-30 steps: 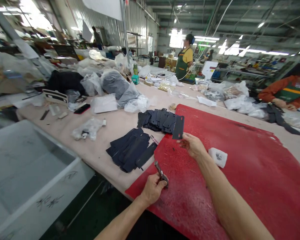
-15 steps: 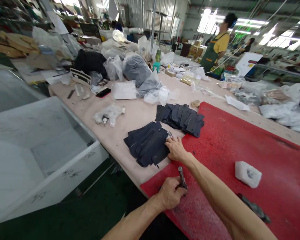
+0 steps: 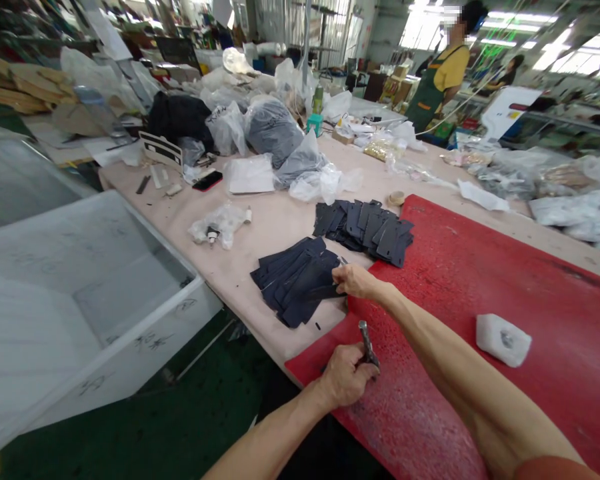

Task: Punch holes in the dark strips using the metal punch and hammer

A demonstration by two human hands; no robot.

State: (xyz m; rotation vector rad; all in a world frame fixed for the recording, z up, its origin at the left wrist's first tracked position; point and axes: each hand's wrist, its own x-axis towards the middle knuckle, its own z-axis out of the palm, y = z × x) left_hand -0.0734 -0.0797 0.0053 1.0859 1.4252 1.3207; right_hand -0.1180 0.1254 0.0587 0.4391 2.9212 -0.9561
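Observation:
My left hand (image 3: 349,377) is closed around a dark metal punch (image 3: 366,339), which stands up from the fist with a shiny top end. It is over the near corner of the red mat (image 3: 430,313). Farther forward, my right hand (image 3: 353,280) pinches the edge of a dark flat piece (image 3: 325,292), tilted up off the fanned pile of dark pieces (image 3: 285,280). A small shiny bit (image 3: 343,261) shows by its fingers; I cannot make out what it is. Behind lies a second pile of slotted dark pieces (image 3: 365,227).
A white translucent block (image 3: 503,340) lies on the mat, right of my forearm. Large white bins (image 3: 145,333) stand left of the table. A small plastic bag (image 3: 220,225), a phone (image 3: 208,181) and bulky bags (image 3: 275,130) lie farther back. A person in an apron (image 3: 433,87) stands beyond the table.
My right hand has gone from resting with spread fingers at the pile's edge to pinching one dark piece and lifting its edge. The left hand keeps its hold on the punch.

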